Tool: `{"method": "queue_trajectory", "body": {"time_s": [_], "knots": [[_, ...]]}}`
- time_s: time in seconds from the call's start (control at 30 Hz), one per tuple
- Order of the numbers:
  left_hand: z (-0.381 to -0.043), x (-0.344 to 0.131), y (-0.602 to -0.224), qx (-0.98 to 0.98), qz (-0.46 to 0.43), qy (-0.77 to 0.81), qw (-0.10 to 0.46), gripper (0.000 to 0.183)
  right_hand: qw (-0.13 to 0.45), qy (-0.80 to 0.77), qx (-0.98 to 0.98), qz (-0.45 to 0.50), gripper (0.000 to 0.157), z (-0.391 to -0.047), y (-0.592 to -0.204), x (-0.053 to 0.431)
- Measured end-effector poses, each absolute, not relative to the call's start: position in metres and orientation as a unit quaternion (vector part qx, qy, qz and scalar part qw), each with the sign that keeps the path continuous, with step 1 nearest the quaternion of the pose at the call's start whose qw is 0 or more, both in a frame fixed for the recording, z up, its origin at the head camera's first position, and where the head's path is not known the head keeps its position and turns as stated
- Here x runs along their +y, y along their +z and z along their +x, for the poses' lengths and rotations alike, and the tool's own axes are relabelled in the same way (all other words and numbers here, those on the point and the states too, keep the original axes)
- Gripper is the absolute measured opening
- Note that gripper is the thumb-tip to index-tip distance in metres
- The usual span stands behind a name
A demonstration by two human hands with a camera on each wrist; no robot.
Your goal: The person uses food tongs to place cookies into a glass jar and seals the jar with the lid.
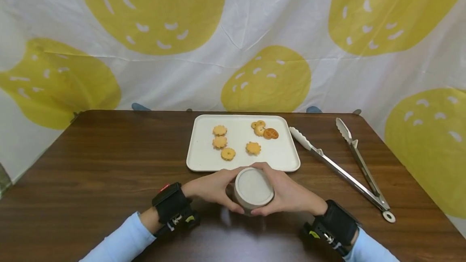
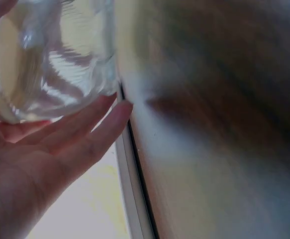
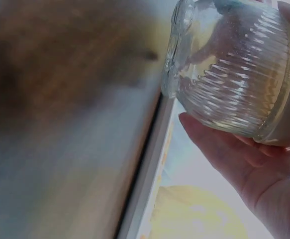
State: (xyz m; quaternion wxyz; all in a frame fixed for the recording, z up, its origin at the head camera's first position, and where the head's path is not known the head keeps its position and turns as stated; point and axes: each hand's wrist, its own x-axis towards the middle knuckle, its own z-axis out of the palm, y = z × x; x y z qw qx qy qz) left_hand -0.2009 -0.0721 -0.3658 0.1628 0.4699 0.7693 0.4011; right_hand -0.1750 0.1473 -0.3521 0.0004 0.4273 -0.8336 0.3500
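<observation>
A clear ribbed glass jar (image 3: 234,84) with a pale round lid (image 1: 254,186) is held between both hands, in front of the tray. From the left, my left hand (image 1: 216,189) curves its fingers and thumb round the jar. The right hand (image 1: 293,192) grips it from the opposite side, thumb toward me and fingers on the far side. Both wrist views show the glass close over the table, with fingers along its side. In the head view the lid hides most of the glass body.
Behind the hands lies a white tray (image 1: 198,161) bearing several cookies, including a flower-shaped one (image 1: 253,148) and a ring-shaped one (image 1: 228,154). Metal tongs (image 1: 349,179) lie spread at the right on the brown wooden table (image 1: 91,173). A lemon-patterned cloth (image 1: 174,80) hangs behind.
</observation>
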Motion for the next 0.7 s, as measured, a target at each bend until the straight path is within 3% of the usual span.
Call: {"method": "queue_trajectory", "body": {"time_s": [0.27, 0.7], "knots": [[-0.204, -0.069, -0.368, 0.787, 0.443, 0.418, 0.099, 0.086, 0.015, 0.341, -0.849, 0.404, 0.088, -0.188, -0.349, 0.145], [-0.209, -0.063, -0.368, 0.822, 0.389, 0.412, 0.063, 0.097, 0.022, 0.343, -0.852, 0.396, 0.092, -0.202, -0.354, 0.143]]}}
